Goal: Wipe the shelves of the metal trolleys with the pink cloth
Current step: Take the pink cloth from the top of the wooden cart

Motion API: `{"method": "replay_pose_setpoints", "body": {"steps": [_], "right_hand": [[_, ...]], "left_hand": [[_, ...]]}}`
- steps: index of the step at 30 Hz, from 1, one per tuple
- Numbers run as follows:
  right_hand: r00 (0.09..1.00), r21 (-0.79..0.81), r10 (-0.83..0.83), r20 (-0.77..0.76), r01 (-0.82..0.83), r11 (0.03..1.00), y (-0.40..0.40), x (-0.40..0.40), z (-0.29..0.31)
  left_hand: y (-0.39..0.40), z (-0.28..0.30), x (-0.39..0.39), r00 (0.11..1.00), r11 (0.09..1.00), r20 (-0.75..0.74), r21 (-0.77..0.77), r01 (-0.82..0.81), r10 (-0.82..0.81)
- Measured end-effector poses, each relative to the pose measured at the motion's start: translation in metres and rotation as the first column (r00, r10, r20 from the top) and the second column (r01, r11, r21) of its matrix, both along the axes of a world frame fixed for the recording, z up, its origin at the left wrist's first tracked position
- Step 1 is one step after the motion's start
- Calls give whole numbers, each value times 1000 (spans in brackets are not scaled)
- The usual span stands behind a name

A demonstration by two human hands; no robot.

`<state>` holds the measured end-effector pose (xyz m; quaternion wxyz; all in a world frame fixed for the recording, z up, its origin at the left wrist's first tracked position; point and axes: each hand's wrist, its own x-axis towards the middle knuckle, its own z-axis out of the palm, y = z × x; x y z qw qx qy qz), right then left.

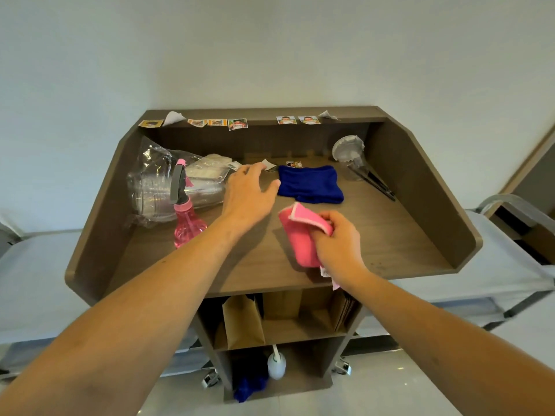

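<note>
Head view: right hand (336, 244) clenches the pink cloth (300, 235); left hand (249, 193) hovers released; metal trolleys (510, 265) flank the worktop (390, 235)

A bright pink cloth (300, 235) with a pale edge, bunched and folded over, hangs just above a brown wooden stand's top. Metal trolleys (510, 265) with pale flat shelves sit behind, on both sides.

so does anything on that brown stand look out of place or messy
A few things. The stickers along the back ledge are crooked, and some are peeling up at a corner. The bagged plastic cups lie tipped on their side at the left. The blue cloth is rumpled. No spill shows.
</note>
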<state>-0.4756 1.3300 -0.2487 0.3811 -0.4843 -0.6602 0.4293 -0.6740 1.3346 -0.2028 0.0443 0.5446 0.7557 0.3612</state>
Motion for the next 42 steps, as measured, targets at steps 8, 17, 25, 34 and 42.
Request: {"method": "replay_pose_setpoints", "body": {"steps": [8, 17, 25, 34, 42], "right_hand": [[862, -453, -163, -480, -85, 888, 42, 14, 67], [576, -501, -298, -762, -230, 834, 40, 76, 88], [396, -477, -379, -837, -186, 859, 10, 173, 69], [375, -467, -383, -844, -166, 868, -40, 331, 61], [441, -532, -456, -773, -58, 845, -84, 488, 32]], "left_hand": [[16, 30, 23, 947, 987, 279, 59, 151, -162], [43, 39, 65, 923, 962, 273, 105, 252, -272], [43, 38, 158, 859, 907, 289, 132, 401, -422], [28, 43, 324, 802, 843, 261, 130, 522, -537], [2, 21, 478, 782, 816, 255, 50, 576, -569]]}}
